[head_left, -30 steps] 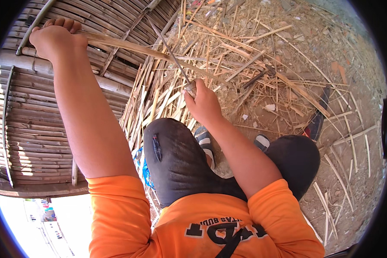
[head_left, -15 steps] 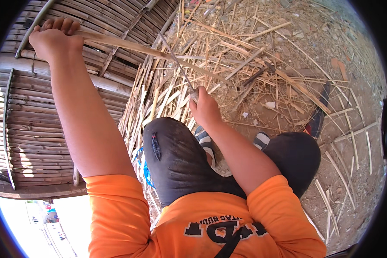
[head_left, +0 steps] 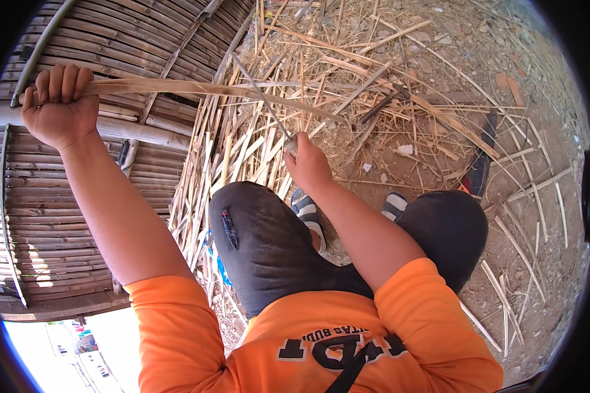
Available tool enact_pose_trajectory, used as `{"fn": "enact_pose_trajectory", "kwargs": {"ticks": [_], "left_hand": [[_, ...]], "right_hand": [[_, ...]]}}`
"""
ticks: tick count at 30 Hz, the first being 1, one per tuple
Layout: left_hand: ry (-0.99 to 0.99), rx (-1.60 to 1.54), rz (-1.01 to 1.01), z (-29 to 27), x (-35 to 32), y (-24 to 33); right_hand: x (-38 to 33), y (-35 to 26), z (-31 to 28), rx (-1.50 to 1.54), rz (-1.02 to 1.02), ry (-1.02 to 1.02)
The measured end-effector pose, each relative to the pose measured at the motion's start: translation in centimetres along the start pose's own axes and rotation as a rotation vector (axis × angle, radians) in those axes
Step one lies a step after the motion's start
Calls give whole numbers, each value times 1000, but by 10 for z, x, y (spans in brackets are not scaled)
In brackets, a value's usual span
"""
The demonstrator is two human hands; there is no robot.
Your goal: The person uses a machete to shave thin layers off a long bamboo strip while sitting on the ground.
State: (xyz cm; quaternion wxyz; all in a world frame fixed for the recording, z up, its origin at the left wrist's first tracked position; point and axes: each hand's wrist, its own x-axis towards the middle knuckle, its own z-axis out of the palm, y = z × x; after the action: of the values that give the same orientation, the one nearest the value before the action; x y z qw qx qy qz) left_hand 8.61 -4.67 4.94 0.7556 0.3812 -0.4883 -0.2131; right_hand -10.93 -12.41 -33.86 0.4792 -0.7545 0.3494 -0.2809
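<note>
We're mid-shave on this one. Our right hand [head_left: 308, 164], down by the knees, is fisted around a knife [head_left: 269, 108] set against a long bamboo strip [head_left: 196, 88]; our left hand [head_left: 59, 105] clamps the strip's end, raised over the bamboo slat wall [head_left: 85, 216]. Plenty of finished slivers [head_left: 242, 150] litter the ground beyond.

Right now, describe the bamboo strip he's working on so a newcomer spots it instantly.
Start at the bamboo slat wall on the left. The left hand is raised against it, fist closed on one end of a long, flat bamboo strip, which runs rightward toward the right hand and its thin blade. Unlike the loose splints littering the ground, it is the only strip held up in the air.
</note>
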Motion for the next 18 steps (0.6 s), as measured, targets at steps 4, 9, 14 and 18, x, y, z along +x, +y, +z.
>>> {"fn": "enact_pose_trajectory", "kwargs": {"ticks": [4, 9, 14, 18], "left_hand": [[102, 59, 50, 2, 3, -9], [206, 81, 82, -19, 1, -2], [601, 330, 244, 16, -3, -15], [736, 400, 269, 42, 2, -26]], "right_hand": [[5, 47, 10, -44, 331, 40], [3, 6, 10, 43, -60, 9], [-5, -7, 20, -9, -161, -9], [-6, 32, 26, -54, 187, -12]]}}
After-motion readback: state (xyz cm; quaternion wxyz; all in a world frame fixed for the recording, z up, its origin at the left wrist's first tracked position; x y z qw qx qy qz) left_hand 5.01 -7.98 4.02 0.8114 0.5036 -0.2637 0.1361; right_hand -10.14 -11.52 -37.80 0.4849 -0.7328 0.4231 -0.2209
